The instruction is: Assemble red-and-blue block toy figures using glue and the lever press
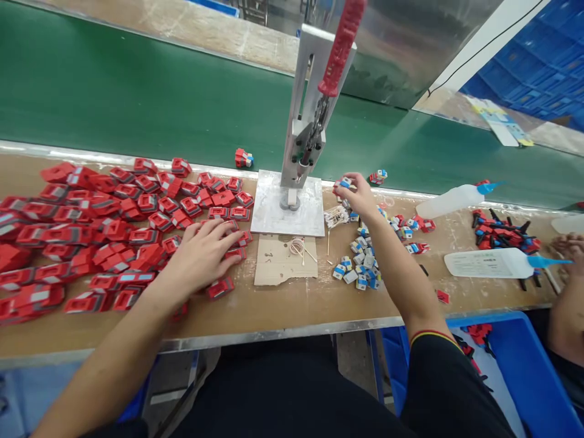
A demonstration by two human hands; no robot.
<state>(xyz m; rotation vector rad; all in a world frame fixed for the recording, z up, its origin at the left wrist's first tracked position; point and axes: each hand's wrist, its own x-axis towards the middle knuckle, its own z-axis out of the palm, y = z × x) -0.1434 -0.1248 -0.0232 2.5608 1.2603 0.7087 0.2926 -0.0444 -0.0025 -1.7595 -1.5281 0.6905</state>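
My left hand [201, 252] lies with fingers spread over several red parts [148, 234] at the right edge of a large heap; whether it grips one is hidden. Right of the press, my right hand [358, 196] pinches a small white and blue piece [345, 182] between thumb and fingers. Below that hand, several white, blue and yellow blocks [360, 258] lie in a pile. A bundle of cotton swabs [336, 216] sits just left of my right wrist. Between my hands stands a metal press [303, 134] with a red handle and a flat plate [269, 207].
Cardboard [283, 261] with swabs lies before the plate. Two white bottles with blue tips [490, 263] lie at the right, near red and black parts [504, 234]. A green belt [137, 91] runs behind. A blue bin [515, 347] sits below the edge; another person's hands [572, 249] are far right.
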